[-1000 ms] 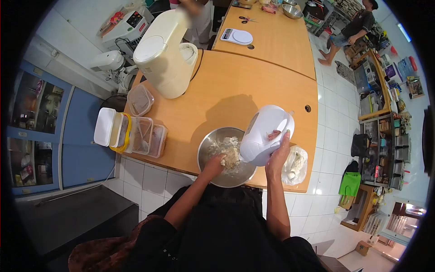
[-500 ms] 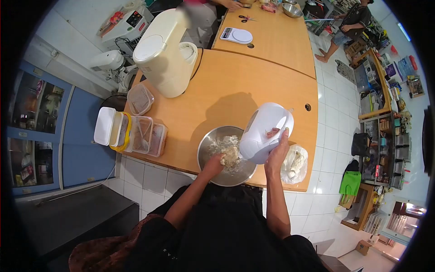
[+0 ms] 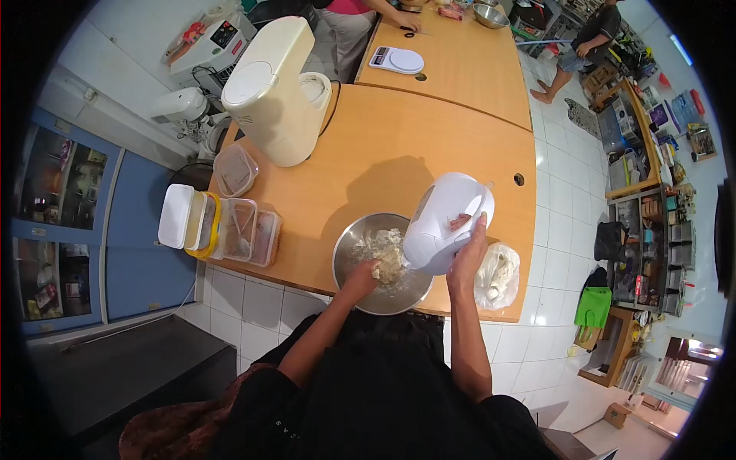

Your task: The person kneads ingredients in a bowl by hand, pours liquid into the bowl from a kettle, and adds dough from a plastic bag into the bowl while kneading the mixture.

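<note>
On the wooden table's near edge stands a steel mixing bowl [image 3: 346, 282] with a crumbly, floury dough [image 3: 388, 254] in it. My left hand [image 3: 362, 280] is inside the bowl, its fingers curled into the dough and partly hidden by it. A white kettle [image 3: 441, 211] tilts over the bowl's right side, its lower end above the dough. My right hand [image 3: 468, 257] is closed around the kettle's handle. Whether liquid is flowing from it, I cannot make out. Beside my right forearm lies a clear plastic bag [image 3: 498, 277] with whitish contents.
A cream stand mixer [image 3: 280, 100] stands at the back left of the table [image 3: 376, 130]. Plastic containers [image 3: 239, 226] line the left edge. On the farther table are a kitchen scale [image 3: 396, 60], scissors [image 3: 409, 32] and a person's hand [image 3: 409, 21]. Another person [image 3: 586, 46] stands at the upper right.
Both my hands and the kettle stay nearly in place. The view has shifted slightly. At the far table, the other person's hand has come down near the scissors.
</note>
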### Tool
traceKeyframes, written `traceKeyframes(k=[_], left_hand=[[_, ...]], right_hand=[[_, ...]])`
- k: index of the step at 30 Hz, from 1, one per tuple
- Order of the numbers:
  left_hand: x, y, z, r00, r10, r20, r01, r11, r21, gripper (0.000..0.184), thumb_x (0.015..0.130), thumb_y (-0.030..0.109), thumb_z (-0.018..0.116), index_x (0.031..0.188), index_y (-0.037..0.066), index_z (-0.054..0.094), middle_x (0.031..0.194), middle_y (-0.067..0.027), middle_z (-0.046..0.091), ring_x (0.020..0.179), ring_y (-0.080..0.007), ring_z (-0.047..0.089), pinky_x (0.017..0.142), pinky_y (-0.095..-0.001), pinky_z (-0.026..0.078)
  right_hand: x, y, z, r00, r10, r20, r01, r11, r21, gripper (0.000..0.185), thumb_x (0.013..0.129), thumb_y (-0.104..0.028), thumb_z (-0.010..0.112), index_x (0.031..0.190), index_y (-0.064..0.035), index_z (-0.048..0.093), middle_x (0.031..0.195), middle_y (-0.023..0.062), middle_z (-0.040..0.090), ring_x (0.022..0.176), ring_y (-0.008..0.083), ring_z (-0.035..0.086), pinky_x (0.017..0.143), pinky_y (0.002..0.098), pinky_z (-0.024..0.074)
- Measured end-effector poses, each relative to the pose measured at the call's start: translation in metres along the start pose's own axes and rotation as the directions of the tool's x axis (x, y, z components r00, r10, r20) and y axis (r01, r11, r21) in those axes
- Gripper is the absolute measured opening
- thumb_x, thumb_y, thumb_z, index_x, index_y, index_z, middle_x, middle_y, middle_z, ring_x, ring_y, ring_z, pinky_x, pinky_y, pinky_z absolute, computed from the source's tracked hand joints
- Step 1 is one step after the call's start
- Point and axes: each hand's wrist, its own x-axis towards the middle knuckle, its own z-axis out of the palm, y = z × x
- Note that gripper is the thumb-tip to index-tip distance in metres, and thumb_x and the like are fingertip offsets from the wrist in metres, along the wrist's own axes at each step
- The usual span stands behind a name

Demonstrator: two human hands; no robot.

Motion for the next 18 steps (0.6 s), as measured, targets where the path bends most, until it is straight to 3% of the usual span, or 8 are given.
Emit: traceKeyframes(k=[2,8,11,14,18], left_hand=[[0.001,-0.004,0.002,1.000,0.003,0.003,-0.003,1.000,-0.011,0.052,0.069,-0.004,0.064,0.121,0.001,0.063,0.115,-0.0256,0.064,0.112,-0.0413,0.059,0.097,-0.0453,0.048],[0.004,0.006,-0.007,0.998,-0.007,0.059,0.009,0.999,-0.031,0.054,0.069,-0.005,0.063,0.122,0.003,0.064,0.116,-0.0257,0.064,0.113,-0.0418,0.059,0.098,-0.0443,0.047],[0.003,-0.005,0.001,1.000,-0.003,0.024,0.005,0.996,-0.089,0.054,0.069,-0.004,0.062,0.122,0.004,0.064,0.117,-0.0258,0.064,0.114,-0.0416,0.058,0.099,-0.0436,0.047],[-0.003,0.014,-0.009,0.999,-0.050,-0.019,0.050,0.998,-0.024,0.053,0.070,-0.004,0.062,0.122,0.005,0.064,0.118,-0.0253,0.063,0.116,-0.0414,0.057,0.100,-0.0432,0.046],[0.000,0.011,-0.008,0.996,-0.088,0.021,0.089,0.995,-0.036,0.054,0.070,-0.004,0.062,0.123,0.004,0.063,0.121,-0.0250,0.062,0.116,-0.0415,0.057,0.101,-0.0433,0.046]], right_hand=[[0.006,-0.006,0.001,0.999,0.040,-0.009,-0.039,0.997,0.072,0.055,0.106,-0.047,0.038,0.086,-0.0014,0.063,0.087,0.0084,0.062,0.089,0.0191,0.057,0.088,0.0353,0.0450],[0.053,0.008,-0.013,0.964,0.267,-0.014,-0.240,0.889,0.390,0.051,0.103,-0.049,0.042,0.107,-0.0012,0.060,0.086,0.0085,0.062,0.084,0.0205,0.060,0.083,0.0378,0.0506],[0.080,0.014,-0.019,0.954,0.298,0.023,-0.273,0.839,0.470,0.046,0.104,-0.047,0.040,0.106,-0.0045,0.058,0.085,0.0083,0.061,0.084,0.0214,0.060,0.082,0.0397,0.0521],[0.114,0.045,-0.033,0.960,0.274,0.053,-0.260,0.812,0.523,0.043,0.104,-0.045,0.038,0.105,-0.0065,0.057,0.085,0.0088,0.062,0.084,0.0217,0.061,0.081,0.0405,0.0529],[0.142,0.074,-0.040,0.954,0.290,0.079,-0.282,0.768,0.575,0.045,0.104,-0.042,0.033,0.098,-0.0045,0.058,0.085,0.0109,0.063,0.083,0.0243,0.062,0.080,0.0425,0.0536]])
